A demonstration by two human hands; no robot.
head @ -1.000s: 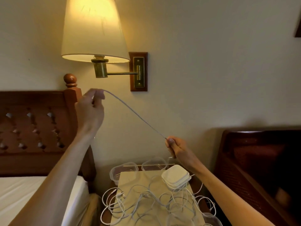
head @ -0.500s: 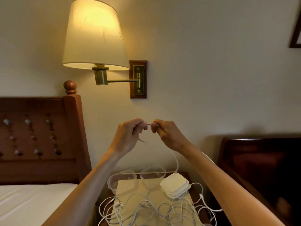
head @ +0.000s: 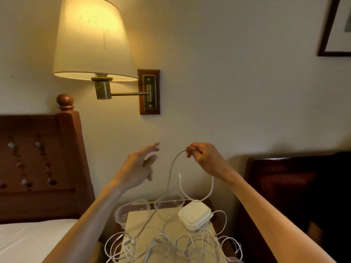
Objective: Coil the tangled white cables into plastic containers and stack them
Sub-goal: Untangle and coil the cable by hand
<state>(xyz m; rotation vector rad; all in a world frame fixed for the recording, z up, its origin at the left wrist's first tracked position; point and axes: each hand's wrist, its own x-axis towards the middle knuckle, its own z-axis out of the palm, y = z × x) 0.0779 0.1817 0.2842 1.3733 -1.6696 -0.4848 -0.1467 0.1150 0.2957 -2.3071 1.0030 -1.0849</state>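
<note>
The left hand (head: 137, 168) has let go of the white cable (head: 171, 168) and moved off to the side with its fingers spread, while the right hand (head: 204, 158) still pinches it up in the air. The cable hangs in a loop under that hand, down to the pile of cables (head: 171, 243) spilling over the small table's (head: 144, 221) edges. A stack of lidded containers (head: 195, 215) sits there, with two clear tubs (head: 133, 207) behind holding nothing.
</note>
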